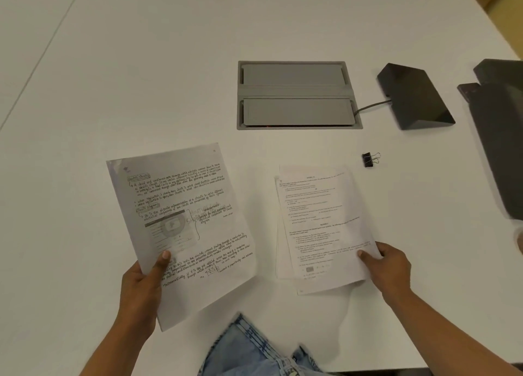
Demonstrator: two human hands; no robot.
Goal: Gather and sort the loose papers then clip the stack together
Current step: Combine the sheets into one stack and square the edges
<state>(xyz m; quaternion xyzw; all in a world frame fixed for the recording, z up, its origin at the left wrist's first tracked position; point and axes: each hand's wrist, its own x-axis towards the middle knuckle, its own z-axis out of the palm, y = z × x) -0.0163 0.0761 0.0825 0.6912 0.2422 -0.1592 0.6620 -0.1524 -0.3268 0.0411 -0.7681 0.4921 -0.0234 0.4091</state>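
Observation:
My left hand (147,279) grips a handwritten sheet (184,228) by its lower left edge, thumb on top, and holds it tilted above the white table (141,64). My right hand (389,265) pinches the right edge of a small stack of printed papers (319,228) that lies slightly fanned on the table. A black binder clip (369,159) rests on the table just beyond the stack's far right corner, apart from both hands.
A grey cable hatch (297,94) is set into the table behind the papers. A black wedge-shaped device (416,97) with a cord sits to its right, and dark objects (498,138) line the right edge. Blue denim (254,350) shows at the near edge.

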